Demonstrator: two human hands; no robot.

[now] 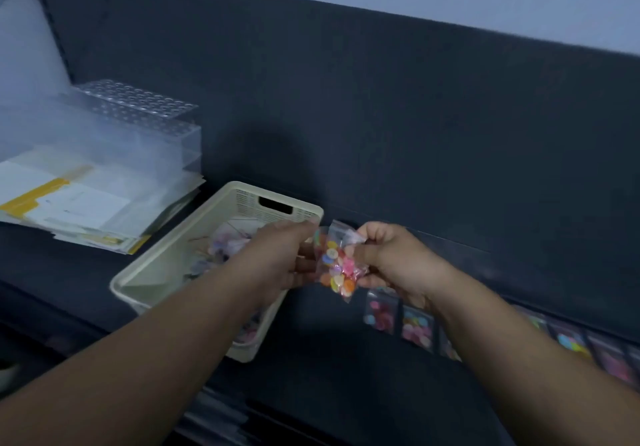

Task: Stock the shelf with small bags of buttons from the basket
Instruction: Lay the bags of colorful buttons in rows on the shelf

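Left forearm (149, 345): bare, comes in from the lower left corner and crosses over the basket's near right part.
Right forearm (519, 341): bare, comes in from the lower right and hides part of the bags laid on the shelf.
Stack of papers (79, 203): white and yellow sheets, fanned out flat at the far left of the shelf.
Clear rack (138, 106): see-through plastic with rows of round holes on top, stands behind the papers.
Basket (159, 248): cream plastic with a handle slot in its far wall, sits on the shelf just right of the papers.
Basket contents (225, 241): blurred small bags in pale pink and purple.
Left hand (277, 258): above the basket's right rim, fingers curled, gripping the left edge of the bag of buttons.
Bag of buttons (337, 265): small clear bag of mixed bright buttons, held in the air between both hands, just right of the basket and above the shelf.
Right hand (391, 258): fingers curled, pinching the bag's upper right corner.
Shelf (322, 348): dark flat surface under everything.
Row of bags (417, 328): button bags lying flat side by side, running from below the right hand to the right edge.
Back panel (381, 116): dark wall behind the shelf.
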